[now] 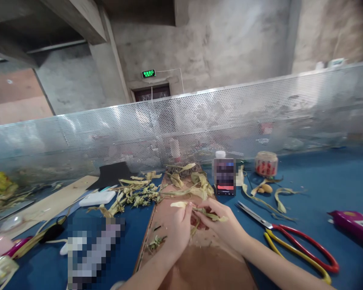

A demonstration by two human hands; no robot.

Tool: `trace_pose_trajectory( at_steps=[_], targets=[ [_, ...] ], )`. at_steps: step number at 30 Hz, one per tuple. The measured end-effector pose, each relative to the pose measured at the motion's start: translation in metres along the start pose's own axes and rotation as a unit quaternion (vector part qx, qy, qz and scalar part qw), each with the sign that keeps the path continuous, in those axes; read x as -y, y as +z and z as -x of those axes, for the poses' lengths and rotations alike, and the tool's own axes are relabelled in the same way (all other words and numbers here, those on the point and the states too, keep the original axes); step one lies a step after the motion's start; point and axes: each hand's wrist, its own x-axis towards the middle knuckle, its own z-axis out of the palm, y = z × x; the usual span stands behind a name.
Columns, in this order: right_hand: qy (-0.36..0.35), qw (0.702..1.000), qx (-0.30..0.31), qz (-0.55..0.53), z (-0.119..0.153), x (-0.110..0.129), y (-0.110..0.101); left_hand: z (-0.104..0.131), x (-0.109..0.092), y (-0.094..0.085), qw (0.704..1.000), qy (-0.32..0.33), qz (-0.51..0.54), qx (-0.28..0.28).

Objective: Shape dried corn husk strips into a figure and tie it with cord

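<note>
My left hand (184, 225) and my right hand (219, 217) meet over a brown board (199, 262) in the middle of the view. Between their pinched fingers runs a pale green dried leaf (213, 216), its ends sticking out past both hands. More dried leaves (201, 186) lie on the board's far end, just beyond my fingers. Small green scraps (155, 242) rest near the board's left edge, beside my left forearm.
Red-and-yellow scissors (272, 227), a lidded jar (266, 164) and a purple packet (355, 227) lie to the right. A phone (224, 177) stands behind the hands. Dried cuttings (142, 194) and a white box (97, 198) are at left. A perforated metal screen (199, 117) borders the blue table.
</note>
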Motion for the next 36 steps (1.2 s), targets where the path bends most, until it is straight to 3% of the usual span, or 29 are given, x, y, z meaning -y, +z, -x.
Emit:
trace_pose_trajectory(
  at_steps=[5, 10, 15, 18, 22, 25, 29, 33, 36],
  targets=[
    [-0.01, 0.999, -0.012, 0.029, -0.002, -0.003, -0.007, -0.004, -0.003, -0.003, 0.99, -0.031, 0.108, 0.088],
    [-0.003, 0.999, -0.009, 0.037, -0.003, -0.004, -0.012, -0.007, -0.011, -0.015, 0.977, -0.022, 0.103, 0.186],
    [0.018, 0.999, -0.023, 0.014, -0.003, -0.005, -0.016, -0.012, -0.006, -0.022, 0.978, 0.024, -0.001, 0.209],
    [0.004, 0.999, -0.023, 0.032, -0.002, -0.008, -0.016, -0.015, 0.0, -0.021, 0.98, 0.051, -0.055, 0.186],
    [-0.036, 0.994, -0.041, 0.092, -0.001, -0.011, -0.015, -0.014, -0.001, -0.022, 0.979, 0.055, -0.046, 0.189],
    [-0.08, 0.989, -0.051, 0.111, -0.002, -0.013, -0.014, -0.011, -0.006, -0.024, 0.979, 0.012, -0.001, 0.204],
    [-0.108, 0.987, -0.062, 0.102, -0.003, -0.016, -0.013, -0.01, -0.005, -0.024, 0.965, -0.076, 0.143, 0.204],
    [-0.119, 0.984, -0.073, 0.109, -0.002, -0.018, -0.01, -0.01, 0.0, -0.017, 0.915, -0.22, 0.295, 0.164],
    [-0.142, 0.977, -0.088, 0.133, -0.001, -0.018, -0.008, -0.007, 0.0, -0.012, 0.872, -0.277, 0.379, 0.139]
  ],
)
